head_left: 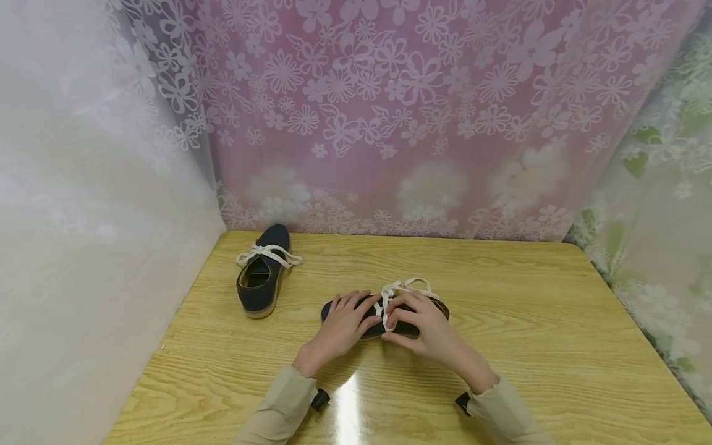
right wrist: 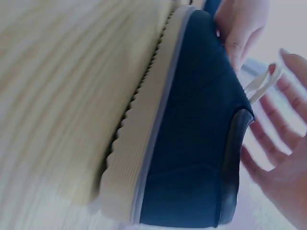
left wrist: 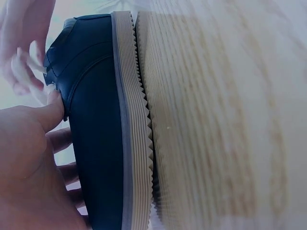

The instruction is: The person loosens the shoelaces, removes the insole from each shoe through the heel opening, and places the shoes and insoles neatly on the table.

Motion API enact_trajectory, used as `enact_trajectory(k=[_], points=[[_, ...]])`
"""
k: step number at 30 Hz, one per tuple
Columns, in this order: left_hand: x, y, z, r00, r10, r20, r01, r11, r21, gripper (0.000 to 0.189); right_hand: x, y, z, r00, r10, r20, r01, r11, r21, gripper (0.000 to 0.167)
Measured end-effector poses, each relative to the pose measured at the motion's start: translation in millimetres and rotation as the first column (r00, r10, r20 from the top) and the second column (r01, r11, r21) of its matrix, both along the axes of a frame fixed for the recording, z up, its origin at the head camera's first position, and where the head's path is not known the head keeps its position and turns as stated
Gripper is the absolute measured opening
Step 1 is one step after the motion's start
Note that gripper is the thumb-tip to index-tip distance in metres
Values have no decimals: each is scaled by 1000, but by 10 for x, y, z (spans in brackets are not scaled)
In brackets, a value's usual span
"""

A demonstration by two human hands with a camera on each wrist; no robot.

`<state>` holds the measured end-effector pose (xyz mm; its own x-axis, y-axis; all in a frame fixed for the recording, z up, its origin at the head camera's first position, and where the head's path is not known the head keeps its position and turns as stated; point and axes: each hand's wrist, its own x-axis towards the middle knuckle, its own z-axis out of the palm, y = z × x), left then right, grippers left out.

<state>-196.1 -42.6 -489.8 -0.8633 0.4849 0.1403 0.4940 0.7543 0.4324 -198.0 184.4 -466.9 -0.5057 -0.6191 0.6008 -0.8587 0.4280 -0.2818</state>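
The dark shoe [left wrist: 96, 134] lies on the bench [head_left: 528, 309], toe toward nine o'clock; a second shoe [head_left: 261, 300] stands at its ten o'clock. The left hand [head_left: 340, 324] rests, fingers extended, over the toe end; the right hand [head_left: 425, 327] pinches a white lace [head_left: 385, 301]. Lacing or tying seems underway; next probably calls for drawing that strand through or across.

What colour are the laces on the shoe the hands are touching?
The laces are white. They show best in the head view.
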Motion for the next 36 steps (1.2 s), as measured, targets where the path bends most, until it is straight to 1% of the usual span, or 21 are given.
enact_trajectory(k=[2,4,8,10,12,15,20,22,24,26,29,32,34,36], points=[[-3,-6,-1,1000,3,4,-3,1000,3,54,8,29,-15,1000,10,-26,-11,1000,-6,13],[-5,-10,1,1000,4,6,-4,1000,6,54,-3,46,-21,999,-2,-45,2,1000,-15,9],[-6,-11,9,1000,2,5,-2,1000,5,54,-74,42,10,994,-94,-55,93,995,-22,6],[-6,-11,8,1000,1,4,-1,1000,1,54,-121,24,41,988,-145,-51,145,989,-7,12],[-5,-10,7,1000,2,7,-2,1000,-4,55,-166,-5,79,981,-190,-41,192,981,29,16],[0,-7,7,1000,4,16,-4,1000,-8,55,-220,-53,132,972,-233,-8,232,965,120,19],[0,0,-4,1000,6,21,-6,1000,-6,55,-294,-133,174,968,-248,43,227,934,277,23],[2,4,-7,1000,4,20,-4,1000,-3,55,-318,-151,163,966,-254,43,229,923,310,20],[4,7,-6,1000,1,18,-1,1000,0,54,-340,-160,143,963,-268,14,250,916,315,14],[3,8,-9,1000,-1,13,1,1000,3,54,-359,-162,129,960,-278,-26,275,922,273,10],[3,8,1,1000,0,10,0,1000,11,54,-356,-151,156,959,-274,-77,282,950,131,10],[3,6,6,1000,4,6,-4,1000,15,54,-310,-124,228,967,-230,-108,227,973,-39,13],[4,7,9,1000,4,5,-4,1000,13,55,-266,-95,272,979,-179,-102,167,979,-113,13],[2,6,2,1000,3,-4,-2,1000,10,55,-224,-71,304,988,-117,-96,100,981,-163,15]])
